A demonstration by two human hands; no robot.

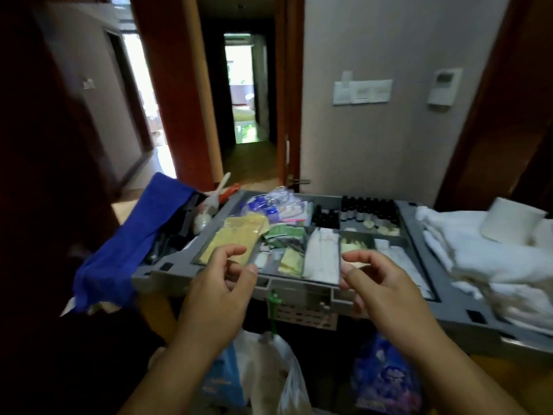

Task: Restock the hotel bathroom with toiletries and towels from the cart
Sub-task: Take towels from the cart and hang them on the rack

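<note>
Left hand [221, 283] hovering at lower centre over the front rim of the grey cart tray [302, 290], fingers loosely curled, thumb near forefinger, gripping nothing that shows. Right hand [380, 290] hovering just right of it, likewise half-curled and holding nothing.

Tray compartments lying beyond the fingers:
- yellow packets [236, 238] at left
- white sachets [321, 256] in the middle
- dark bottles [368, 209] standing at the back

Folded white towels [478, 259] sitting stacked at right of frame. Blue cloth [134, 241] draping over the cart's left end. Plastic bags [269, 369] hanging below, between the forearms. Open doorway [242, 91] showing at upper centre.
</note>
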